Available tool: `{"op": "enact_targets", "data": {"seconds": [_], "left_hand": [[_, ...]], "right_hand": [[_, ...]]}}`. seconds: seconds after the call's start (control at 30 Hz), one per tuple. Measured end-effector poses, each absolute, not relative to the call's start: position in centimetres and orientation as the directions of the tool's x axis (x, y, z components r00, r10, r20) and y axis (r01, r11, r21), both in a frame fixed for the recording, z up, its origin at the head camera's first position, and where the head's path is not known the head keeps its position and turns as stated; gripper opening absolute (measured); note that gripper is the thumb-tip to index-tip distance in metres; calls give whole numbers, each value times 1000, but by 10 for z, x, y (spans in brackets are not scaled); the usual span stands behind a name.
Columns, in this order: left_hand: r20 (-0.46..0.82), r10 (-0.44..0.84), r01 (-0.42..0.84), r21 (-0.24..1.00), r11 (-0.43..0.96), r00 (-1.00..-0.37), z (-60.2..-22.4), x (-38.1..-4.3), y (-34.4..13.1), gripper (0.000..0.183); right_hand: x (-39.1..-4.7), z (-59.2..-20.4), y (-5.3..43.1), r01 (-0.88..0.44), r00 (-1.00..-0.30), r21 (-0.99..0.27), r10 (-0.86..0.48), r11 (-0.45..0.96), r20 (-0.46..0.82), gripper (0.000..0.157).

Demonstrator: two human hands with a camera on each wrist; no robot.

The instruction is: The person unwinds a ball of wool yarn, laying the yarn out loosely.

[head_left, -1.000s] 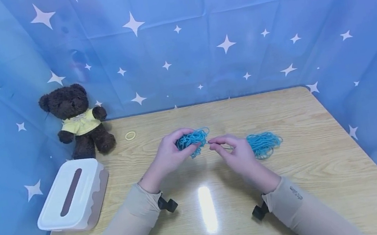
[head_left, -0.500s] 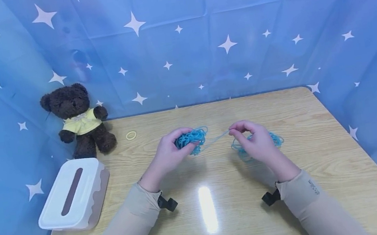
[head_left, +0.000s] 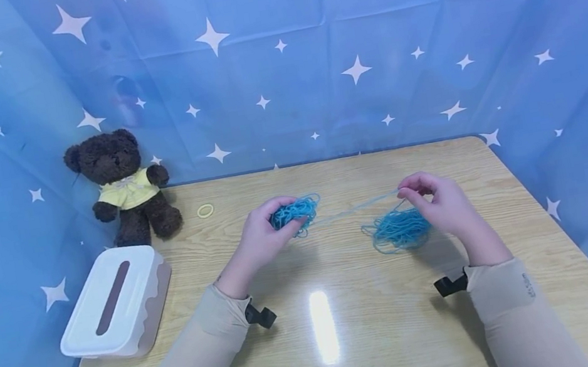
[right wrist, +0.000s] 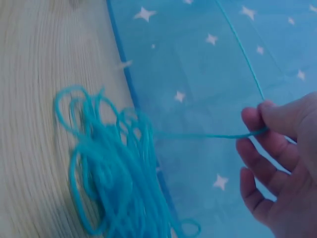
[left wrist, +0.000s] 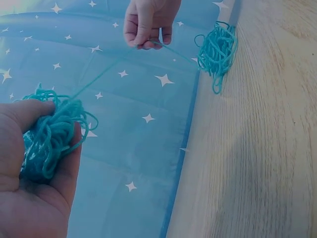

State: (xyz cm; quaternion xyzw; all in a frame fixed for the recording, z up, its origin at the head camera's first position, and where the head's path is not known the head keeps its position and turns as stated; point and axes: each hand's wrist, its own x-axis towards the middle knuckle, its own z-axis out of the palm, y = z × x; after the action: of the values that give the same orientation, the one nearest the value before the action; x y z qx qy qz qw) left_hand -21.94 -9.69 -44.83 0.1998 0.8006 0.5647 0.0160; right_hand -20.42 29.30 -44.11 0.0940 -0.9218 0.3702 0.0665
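My left hand (head_left: 263, 237) grips a tangled bundle of turquoise yarn (head_left: 294, 211) above the table, with loops poking out past the thumb. From that bundle a single strand (left wrist: 100, 75) stretches across to my right hand (head_left: 441, 204), which pinches it between thumb and fingertips. Beyond the pinch, the strand runs down to a loose pile of the same yarn (head_left: 397, 230) lying on the table, just left of and below the right hand. In the right wrist view the pile's loops (right wrist: 119, 168) show close up.
A brown teddy bear (head_left: 126, 186) in a yellow shirt stands at the back left. In front of it is a white-lidded tissue box (head_left: 100, 301), near the left edge of the wooden table (head_left: 374, 336). A small yellow ring (head_left: 205, 210) lies near the bear. Starry blue curtains surround the table.
My right hand has moved right, away from the left hand, drawing the strand out longer between them. The yarn pile on the table is now less covered. My left hand has barely moved.
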Motion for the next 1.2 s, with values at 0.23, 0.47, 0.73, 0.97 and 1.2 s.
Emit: {"op": "enact_targets", "data": {"seconds": [0.23,0.47,0.73,0.97,1.2], "left_hand": [[221,334,319,907,276,-916,-448,-220,-97,36],[237,319,326,908,263,-918,-448,-221,-97,36],[240,300,317,918,238,-923,-449,-220,-97,35],[277,284,343,914,215,-918,-450,-222,-97,32],[284,303,352,914,200,-910,-449,-220,-96,34]], "right_hand": [[-208,-447,319,-133,-985,-683,-22,718,169,34],[-210,-453,353,-96,-987,-681,20,726,160,31],[-212,-465,375,-57,-997,-611,-11,790,78,33],[-217,-478,380,14,-997,-548,-33,837,-75,38],[-221,-481,366,-6,-979,-537,-114,843,-167,34]]}}
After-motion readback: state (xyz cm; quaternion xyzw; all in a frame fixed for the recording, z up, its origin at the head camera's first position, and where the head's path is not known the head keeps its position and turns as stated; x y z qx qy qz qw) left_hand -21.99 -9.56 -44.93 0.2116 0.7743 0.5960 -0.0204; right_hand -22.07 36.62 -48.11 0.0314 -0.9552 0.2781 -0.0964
